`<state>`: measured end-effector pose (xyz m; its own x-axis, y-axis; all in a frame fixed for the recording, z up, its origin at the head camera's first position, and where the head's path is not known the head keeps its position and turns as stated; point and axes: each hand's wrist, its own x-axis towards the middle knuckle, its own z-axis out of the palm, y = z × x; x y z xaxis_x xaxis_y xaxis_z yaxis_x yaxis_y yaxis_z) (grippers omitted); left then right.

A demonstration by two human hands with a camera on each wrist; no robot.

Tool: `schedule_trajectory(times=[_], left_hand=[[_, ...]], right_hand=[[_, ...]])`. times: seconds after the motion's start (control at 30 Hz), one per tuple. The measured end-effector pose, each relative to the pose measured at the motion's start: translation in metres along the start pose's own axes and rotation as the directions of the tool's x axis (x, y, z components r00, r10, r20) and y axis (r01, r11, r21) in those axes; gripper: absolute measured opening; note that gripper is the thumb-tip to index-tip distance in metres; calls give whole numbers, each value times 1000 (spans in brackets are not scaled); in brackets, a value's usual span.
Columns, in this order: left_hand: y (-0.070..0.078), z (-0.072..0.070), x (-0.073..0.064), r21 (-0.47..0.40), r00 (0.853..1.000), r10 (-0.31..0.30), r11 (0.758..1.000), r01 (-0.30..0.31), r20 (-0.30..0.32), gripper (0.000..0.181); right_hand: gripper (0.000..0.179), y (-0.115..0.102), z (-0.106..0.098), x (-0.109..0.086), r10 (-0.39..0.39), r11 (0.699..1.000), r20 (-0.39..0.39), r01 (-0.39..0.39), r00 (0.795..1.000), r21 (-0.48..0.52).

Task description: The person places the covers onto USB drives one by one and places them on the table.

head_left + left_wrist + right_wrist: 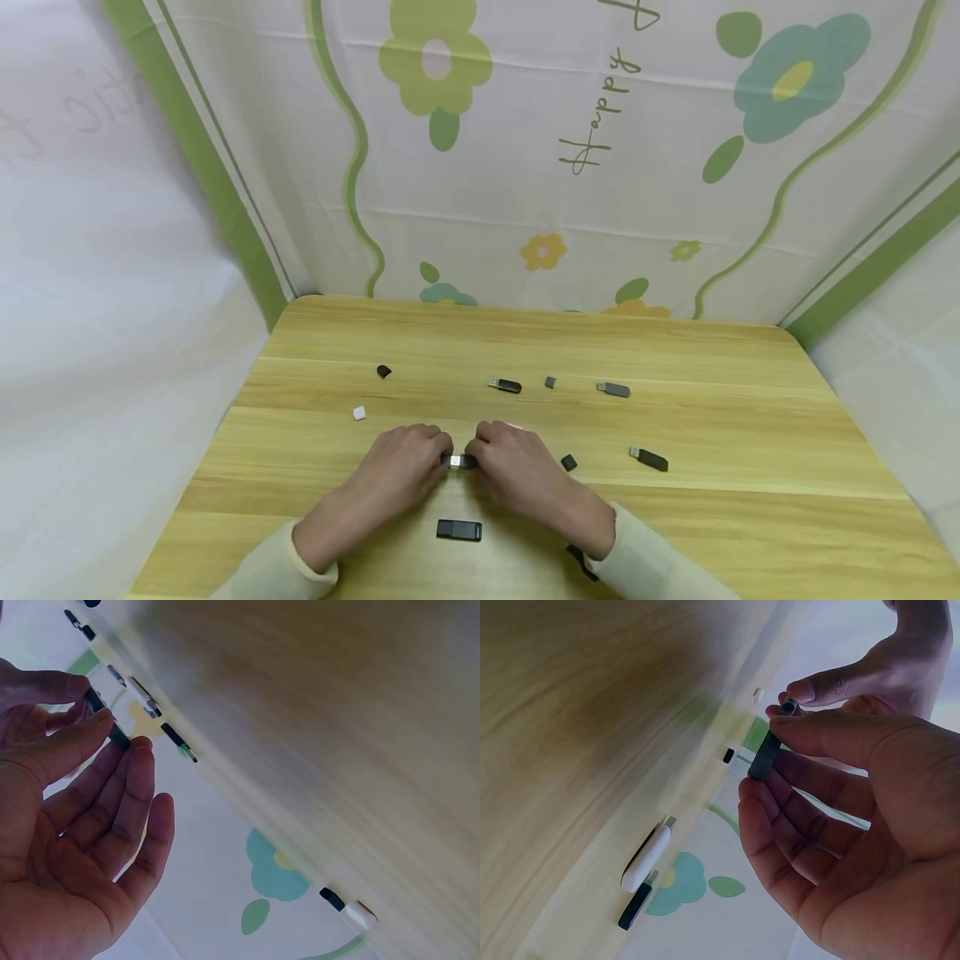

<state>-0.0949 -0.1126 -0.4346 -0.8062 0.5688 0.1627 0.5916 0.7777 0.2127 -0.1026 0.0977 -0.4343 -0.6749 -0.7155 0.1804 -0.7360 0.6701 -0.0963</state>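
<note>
Both hands meet over the middle of the table, working on one black USB flash drive (468,462). My right hand (521,467) pinches its dark body (763,757) between thumb and fingers. The silver connector (456,461) shows in the gap between the hands. At the connector's other side, my left hand (401,467) pinches a small dark piece that looks like the cap (118,736), mostly covered by the fingertips. Just in front of the hands lies a black USB flash drive (459,530) with no connector showing.
Uncapped flash drives, black (506,385), grey (615,389) and black (649,459), lie behind and to the right. A white one (648,859) lies beyond my right hand. Loose caps are black (384,372), white (359,412), grey (551,382) and black (569,462). A dark object (582,562) is partly under the right sleeve.
</note>
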Motion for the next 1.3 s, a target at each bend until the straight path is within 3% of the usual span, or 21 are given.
schedule_trajectory(times=[1.3], left_hand=[[5,-2,2,9,1000,12,1000,-12,-19,17]], right_hand=[[8,1,3,-2,-61,997,-62,63,996,39]])
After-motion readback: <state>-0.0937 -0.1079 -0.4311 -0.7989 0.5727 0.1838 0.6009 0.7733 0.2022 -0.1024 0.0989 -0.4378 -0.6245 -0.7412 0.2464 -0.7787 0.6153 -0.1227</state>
